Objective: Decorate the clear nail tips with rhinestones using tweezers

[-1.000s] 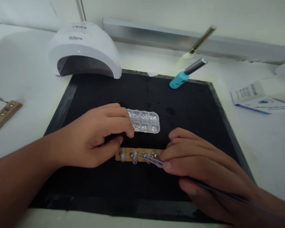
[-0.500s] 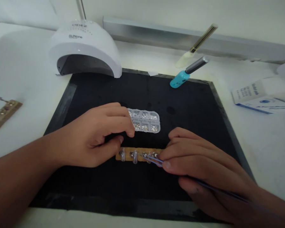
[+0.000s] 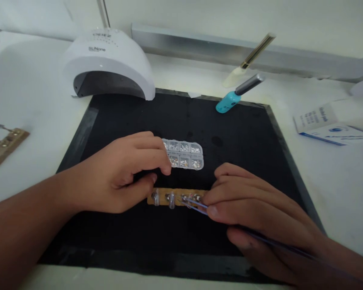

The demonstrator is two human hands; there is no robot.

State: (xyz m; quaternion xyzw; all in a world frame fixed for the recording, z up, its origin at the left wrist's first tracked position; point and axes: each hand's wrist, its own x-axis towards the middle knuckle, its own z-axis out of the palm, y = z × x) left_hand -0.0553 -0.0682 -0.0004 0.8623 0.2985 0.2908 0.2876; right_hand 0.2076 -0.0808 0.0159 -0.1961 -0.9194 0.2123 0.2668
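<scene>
A wooden strip with small metal studs and clear nail tips lies on the black mat. My right hand holds thin bluish tweezers, their tips over the middle of the strip. At the strip's left end rests my left hand, its thumb close to the wood, thumb and index finger apart, with nothing seen between them. Just beyond is a clear compartment box of tiny rhinestones, its left end hidden behind my left hand.
A white nail lamp stands at the back left. Behind the mat's right half are a turquoise bottle and a pale bottle. An alcohol pad box lies at right, another wooden strip at far left.
The two arms of the tweezers stand slightly farther apart near their tips. Both hands have stayed almost in place.
</scene>
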